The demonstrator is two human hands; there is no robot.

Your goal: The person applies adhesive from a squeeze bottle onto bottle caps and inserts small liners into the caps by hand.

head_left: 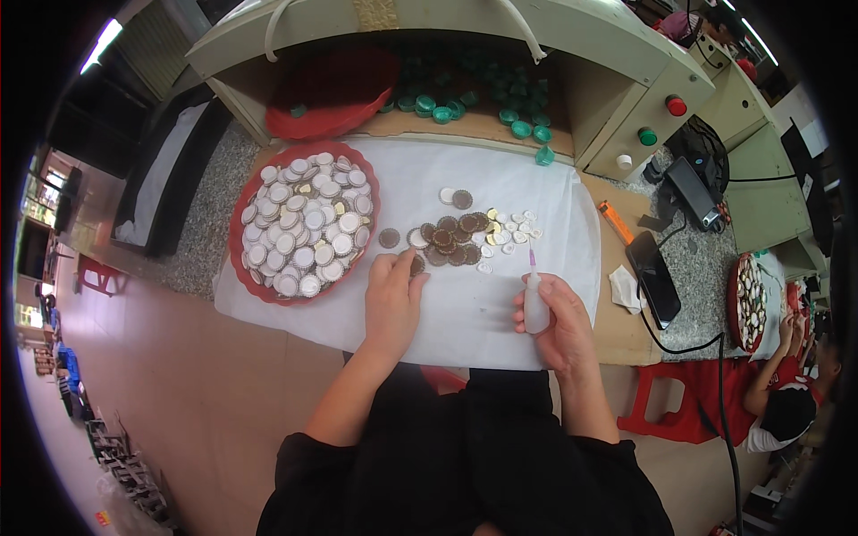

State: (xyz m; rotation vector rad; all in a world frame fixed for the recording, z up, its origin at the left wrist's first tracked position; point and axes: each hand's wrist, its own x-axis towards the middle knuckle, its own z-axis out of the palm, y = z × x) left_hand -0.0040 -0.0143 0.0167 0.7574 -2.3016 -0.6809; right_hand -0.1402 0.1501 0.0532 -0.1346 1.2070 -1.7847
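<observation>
My right hand [565, 323] is closed round a small white squeeze bottle [536, 308] with a thin pink needle tip that points up and away. My left hand [393, 299] rests on the white sheet [465, 326], its fingertips at a brown scalloped disc [417, 264]. Whether those fingers grip the disc or only touch it, I cannot tell. Beyond both hands lies a loose pile of brown scalloped discs [454, 234], some overlapping. Small white and gold pieces [511, 230] are scattered at the pile's right side.
A red scalloped tray [234, 234] at the left is heaped with pale discs. Green cups [441, 114] and another red tray [331, 100] sit inside the bench housing [617, 98]. A phone [654, 279], a cable and an orange cutter [615, 221] lie right. A co-worker sits far right.
</observation>
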